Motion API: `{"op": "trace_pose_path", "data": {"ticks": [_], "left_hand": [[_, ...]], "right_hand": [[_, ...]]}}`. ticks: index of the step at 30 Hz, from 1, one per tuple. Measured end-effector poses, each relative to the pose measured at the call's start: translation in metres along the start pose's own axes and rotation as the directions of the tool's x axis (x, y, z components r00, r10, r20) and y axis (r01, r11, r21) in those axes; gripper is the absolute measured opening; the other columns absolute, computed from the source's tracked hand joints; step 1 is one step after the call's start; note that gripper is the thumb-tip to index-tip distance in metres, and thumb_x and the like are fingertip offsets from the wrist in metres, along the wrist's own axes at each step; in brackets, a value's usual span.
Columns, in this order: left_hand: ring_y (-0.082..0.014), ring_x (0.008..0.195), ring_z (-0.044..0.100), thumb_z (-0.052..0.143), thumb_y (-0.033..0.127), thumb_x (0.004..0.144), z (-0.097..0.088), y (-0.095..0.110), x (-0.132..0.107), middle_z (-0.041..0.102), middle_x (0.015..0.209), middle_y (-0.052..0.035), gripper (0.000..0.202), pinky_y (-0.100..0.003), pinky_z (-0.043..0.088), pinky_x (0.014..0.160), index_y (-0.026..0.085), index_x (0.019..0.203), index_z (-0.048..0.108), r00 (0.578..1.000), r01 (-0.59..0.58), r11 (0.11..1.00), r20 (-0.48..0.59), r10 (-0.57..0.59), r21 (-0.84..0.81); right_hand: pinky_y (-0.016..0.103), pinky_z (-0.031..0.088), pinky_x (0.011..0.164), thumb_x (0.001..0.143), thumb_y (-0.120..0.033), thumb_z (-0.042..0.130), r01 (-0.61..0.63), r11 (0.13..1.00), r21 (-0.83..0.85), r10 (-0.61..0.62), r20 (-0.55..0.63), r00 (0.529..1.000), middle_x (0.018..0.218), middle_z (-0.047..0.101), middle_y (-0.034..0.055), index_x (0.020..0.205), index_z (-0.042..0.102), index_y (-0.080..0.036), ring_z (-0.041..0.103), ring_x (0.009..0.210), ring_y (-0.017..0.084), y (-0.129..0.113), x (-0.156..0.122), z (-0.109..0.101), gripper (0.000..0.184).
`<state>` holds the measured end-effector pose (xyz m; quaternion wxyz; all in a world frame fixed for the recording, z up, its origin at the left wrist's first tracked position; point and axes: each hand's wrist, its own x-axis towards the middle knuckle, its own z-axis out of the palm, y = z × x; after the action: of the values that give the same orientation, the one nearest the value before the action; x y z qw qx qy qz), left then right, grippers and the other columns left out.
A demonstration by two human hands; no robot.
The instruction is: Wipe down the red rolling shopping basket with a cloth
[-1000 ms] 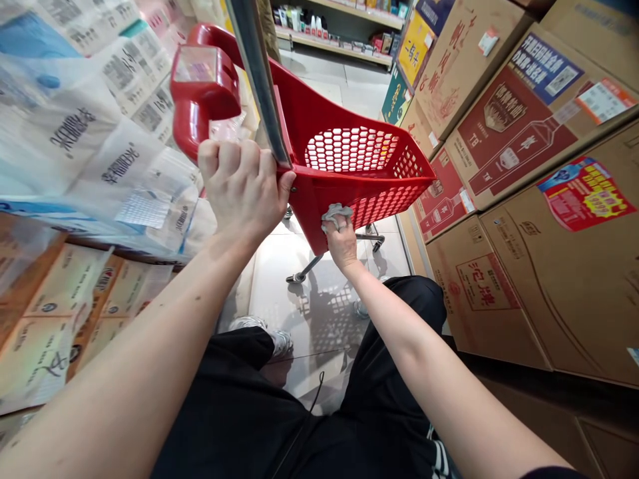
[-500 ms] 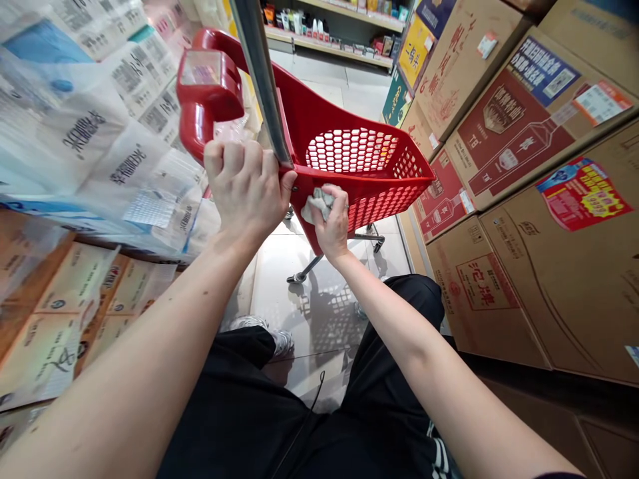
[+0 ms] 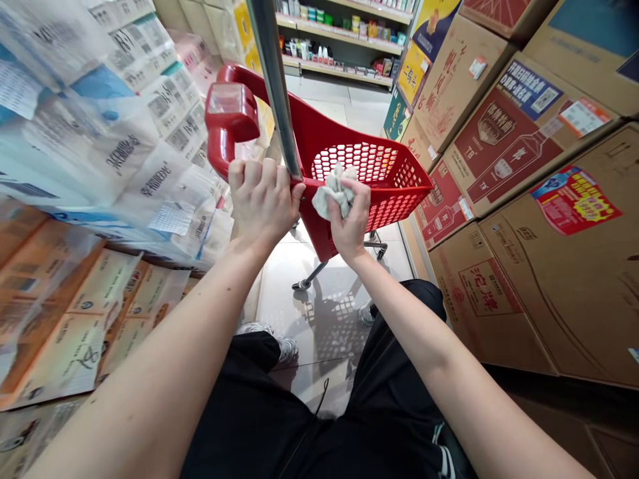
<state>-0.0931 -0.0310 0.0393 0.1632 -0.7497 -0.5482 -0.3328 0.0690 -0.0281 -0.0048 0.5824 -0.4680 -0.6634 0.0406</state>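
Note:
My left hand (image 3: 263, 199) is wrapped over the red handle (image 3: 219, 146) of a shopping basket cart, with its thumb beside the metal pole (image 3: 279, 86). A crumpled whitish cloth (image 3: 333, 193) is gripped in my right hand (image 3: 353, 223), at the near rim of the cart's red basket (image 3: 324, 243). The basket has perforated sides and tapers away to the right. Whether the cloth touches the rim I cannot tell.
Stacked cardboard boxes (image 3: 524, 266) line the right side. Plastic-wrapped packs (image 3: 124, 153) are piled on the left, above orange packages (image 3: 60, 273). Shelves (image 3: 344, 40) of small goods stand ahead. The cart's caster (image 3: 301, 286) rests on the tiled floor (image 3: 279, 266).
My right hand has lifted the cloth from the basket's near face up to its rim. The left hand keeps its hold, and the view has shifted slightly.

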Motion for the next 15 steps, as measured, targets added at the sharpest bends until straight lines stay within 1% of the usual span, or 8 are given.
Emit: {"op": "trace_pose_path", "data": {"ticks": [1, 2, 4, 6, 8, 12, 14, 15], "left_hand": [[-0.0358, 0.124, 0.045, 0.032, 0.053, 0.094, 0.0, 0.0, 0.0, 0.059, 0.116, -0.0133, 0.041, -0.059, 0.023, 0.106, 0.021, 0.109, 0.053, 1.0, -0.006, 1.0, -0.009, 0.006, 0.003], [-0.0356, 0.123, 0.045, 0.033, 0.052, 0.094, 0.0, 0.001, -0.001, 0.059, 0.115, -0.0132, 0.041, -0.059, 0.024, 0.106, 0.02, 0.109, 0.053, 1.0, -0.012, 1.0, -0.018, 0.012, 0.006], [-0.0353, 0.122, 0.046, 0.033, 0.051, 0.094, -0.001, 0.001, -0.002, 0.059, 0.115, -0.0132, 0.039, -0.059, 0.025, 0.105, 0.02, 0.108, 0.052, 0.999, -0.021, 1.0, -0.029, 0.022, 0.014], [-0.0353, 0.122, 0.047, 0.034, 0.048, 0.094, -0.003, -0.001, -0.003, 0.059, 0.114, -0.0133, 0.036, -0.059, 0.026, 0.104, 0.02, 0.107, 0.052, 0.999, -0.028, 0.999, -0.025, 0.028, 0.023], [-0.0355, 0.122, 0.047, 0.034, 0.046, 0.094, -0.007, -0.005, -0.005, 0.059, 0.112, -0.0135, 0.034, -0.058, 0.027, 0.104, 0.02, 0.105, 0.052, 0.999, -0.035, 0.999, -0.008, 0.036, 0.032], [-0.0355, 0.122, 0.047, 0.035, 0.043, 0.094, -0.016, -0.014, -0.008, 0.059, 0.111, -0.0139, 0.031, -0.058, 0.027, 0.104, 0.019, 0.103, 0.052, 0.999, -0.05, 0.998, 0.021, 0.049, 0.041], [-0.0354, 0.122, 0.047, 0.036, 0.042, 0.093, -0.02, -0.019, -0.009, 0.059, 0.112, -0.0141, 0.029, -0.059, 0.027, 0.104, 0.019, 0.103, 0.052, 0.999, -0.051, 0.998, 0.016, 0.051, 0.035], [-0.0356, 0.122, 0.047, 0.036, 0.042, 0.093, -0.021, -0.021, -0.01, 0.06, 0.113, -0.0144, 0.029, -0.059, 0.027, 0.104, 0.019, 0.103, 0.052, 0.999, -0.052, 0.998, 0.011, 0.052, 0.032]], "right_hand": [[0.045, 0.038, 0.112, 0.1, -0.042, 0.037, 0.049, 0.999, 0.004, -0.049, -0.022, 0.999, 0.125, 0.052, 0.0111, 0.129, 0.044, -0.019, 0.047, 0.128, 0.022, -0.005, 0.011, 0.001, 0.037], [0.044, 0.038, 0.112, 0.1, -0.042, 0.036, 0.104, 0.995, 0.0, -0.104, 0.0, 0.995, 0.125, 0.053, 0.0098, 0.127, 0.046, -0.019, 0.048, 0.127, 0.021, -0.008, 0.021, 0.004, 0.037], [0.04, 0.04, 0.111, 0.101, -0.041, 0.036, 0.21, 0.978, -0.003, -0.209, 0.109, 0.972, 0.123, 0.057, 0.0076, 0.125, 0.051, -0.021, 0.05, 0.124, 0.019, -0.005, 0.035, 0.011, 0.035], [0.037, 0.041, 0.11, 0.102, -0.038, 0.035, 0.28, 0.96, -0.012, -0.269, 0.24, 0.933, 0.123, 0.058, 0.0065, 0.124, 0.054, -0.022, 0.051, 0.124, 0.017, 0.007, 0.04, 0.015, 0.033], [0.036, 0.041, 0.11, 0.102, -0.036, 0.037, 0.303, 0.952, -0.036, -0.277, 0.313, 0.908, 0.126, 0.057, 0.0068, 0.126, 0.055, -0.023, 0.051, 0.125, 0.017, 0.026, 0.041, 0.013, 0.033], [0.04, 0.042, 0.107, 0.1, -0.035, 0.04, 0.26, 0.955, -0.141, -0.196, 0.355, 0.914, 0.126, 0.058, 0.0088, 0.125, 0.057, -0.023, 0.051, 0.123, 0.02, 0.072, 0.037, -0.012, 0.032], [0.042, 0.042, 0.107, 0.099, -0.034, 0.044, 0.254, 0.948, -0.19, -0.167, 0.382, 0.909, 0.126, 0.058, 0.0109, 0.124, 0.057, -0.022, 0.051, 0.122, 0.022, 0.087, 0.036, -0.022, 0.031], [0.042, 0.042, 0.107, 0.098, -0.033, 0.046, 0.256, 0.945, -0.203, -0.16, 0.398, 0.904, 0.125, 0.058, 0.0116, 0.124, 0.057, -0.021, 0.051, 0.121, 0.023, 0.09, 0.036, -0.024, 0.031]]}}
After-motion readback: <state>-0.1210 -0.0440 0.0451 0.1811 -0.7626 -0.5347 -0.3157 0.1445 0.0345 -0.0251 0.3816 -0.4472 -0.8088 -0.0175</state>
